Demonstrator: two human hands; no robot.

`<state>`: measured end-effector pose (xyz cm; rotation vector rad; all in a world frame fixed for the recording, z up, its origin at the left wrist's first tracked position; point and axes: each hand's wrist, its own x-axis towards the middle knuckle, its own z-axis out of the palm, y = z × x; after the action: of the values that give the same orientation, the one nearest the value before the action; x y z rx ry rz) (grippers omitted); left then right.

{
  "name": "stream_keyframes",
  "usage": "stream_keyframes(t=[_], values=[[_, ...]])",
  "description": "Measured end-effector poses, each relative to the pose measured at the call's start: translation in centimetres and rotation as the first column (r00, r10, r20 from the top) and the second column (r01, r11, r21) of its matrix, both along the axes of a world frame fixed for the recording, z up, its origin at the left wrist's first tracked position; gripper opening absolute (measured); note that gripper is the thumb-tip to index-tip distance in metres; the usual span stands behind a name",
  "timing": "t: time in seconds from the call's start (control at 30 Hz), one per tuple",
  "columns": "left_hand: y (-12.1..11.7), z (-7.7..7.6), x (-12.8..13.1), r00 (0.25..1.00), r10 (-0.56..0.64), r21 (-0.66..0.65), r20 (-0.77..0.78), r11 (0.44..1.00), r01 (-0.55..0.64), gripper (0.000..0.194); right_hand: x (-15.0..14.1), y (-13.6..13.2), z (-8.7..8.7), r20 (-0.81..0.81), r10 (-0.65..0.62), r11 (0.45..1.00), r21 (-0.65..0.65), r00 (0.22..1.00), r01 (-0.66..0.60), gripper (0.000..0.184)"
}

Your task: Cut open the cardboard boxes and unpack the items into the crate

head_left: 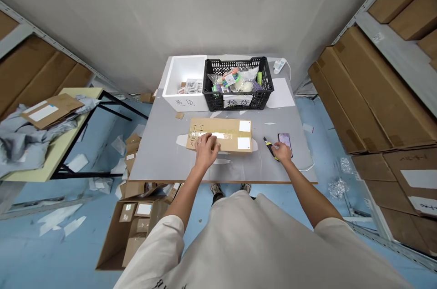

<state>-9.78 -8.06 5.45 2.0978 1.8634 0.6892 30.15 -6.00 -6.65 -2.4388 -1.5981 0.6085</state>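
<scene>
A flat taped cardboard box (225, 133) with two white labels lies in the middle of the grey table (164, 157). My left hand (205, 149) rests on the box's near left corner with its fingers spread flat. My right hand (282, 151) lies on the table to the right of the box, curled round the handle of a black and yellow utility knife (269, 146). A phone (285, 141) lies just beyond that hand.
At the table's far edge stand a white foam box (177, 98) and a black plastic crate (266, 93) full of packets. Shelves of cardboard boxes (375, 93) line the right. A side table (58, 148) with grey bags stands left; an open carton (112, 243) sits on the floor.
</scene>
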Motion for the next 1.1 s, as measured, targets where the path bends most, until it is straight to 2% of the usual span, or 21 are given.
stream_keyframes(t=[0.1,0.17,0.37,0.57,0.67,0.77,0.87,1.0,1.07,1.1], values=[[0.2,-0.2,0.9,0.998,-0.032,-0.029,-0.058,0.999,0.030,0.051,1.2,0.0,-2.1,0.084,0.111,0.988,-0.120,0.990,-0.100,0.036],[0.3,-0.3,1.0,0.995,-0.060,-0.042,-0.078,0.998,0.057,0.062,1.5,0.1,-3.1,0.108,0.169,0.976,-0.155,0.980,-0.151,0.035],[0.5,-0.2,1.4,0.993,-0.020,-0.102,-0.115,0.995,0.009,0.065,1.5,0.6,-4.8,0.162,0.244,0.959,-0.184,0.956,-0.214,0.033],[0.3,0.1,1.8,0.989,-0.016,-0.089,-0.147,0.996,0.003,0.064,1.2,0.4,-5.7,0.178,0.264,0.956,-0.178,0.948,-0.233,0.030],[0.2,0.1,1.3,0.989,-0.042,-0.074,-0.141,0.997,0.032,0.064,0.7,0.4,-5.1,0.118,0.173,0.978,-0.141,0.978,-0.156,0.031],[0.1,0.1,0.5,0.992,-0.066,-0.058,-0.111,0.997,0.060,0.056,-0.1,0.9,-3.4,-0.079,-0.014,0.998,-0.055,0.997,0.009,0.041],[-0.1,0.1,-0.9,0.996,-0.071,-0.056,-0.059,0.996,0.067,0.043,-1.0,1.9,-0.5,-0.353,-0.106,0.985,0.091,0.930,0.147,0.048],[-0.6,0.1,-3.7,0.999,-0.027,-0.023,-0.040,0.999,0.027,0.040,-2.9,3.8,5.3,-0.520,-0.024,0.937,0.287,0.854,0.201,0.049],[-0.8,0.1,-5.2,0.998,0.004,0.000,-0.064,1.000,-0.004,0.041,-4.7,4.6,8.9,-0.532,0.096,0.913,0.384,0.841,0.138,0.053],[-0.9,0.0,-5.9,0.997,0.007,0.010,-0.078,1.000,-0.007,0.042,-5.9,4.9,10.7,-0.521,0.178,0.908,0.413,0.834,0.064,0.055]])
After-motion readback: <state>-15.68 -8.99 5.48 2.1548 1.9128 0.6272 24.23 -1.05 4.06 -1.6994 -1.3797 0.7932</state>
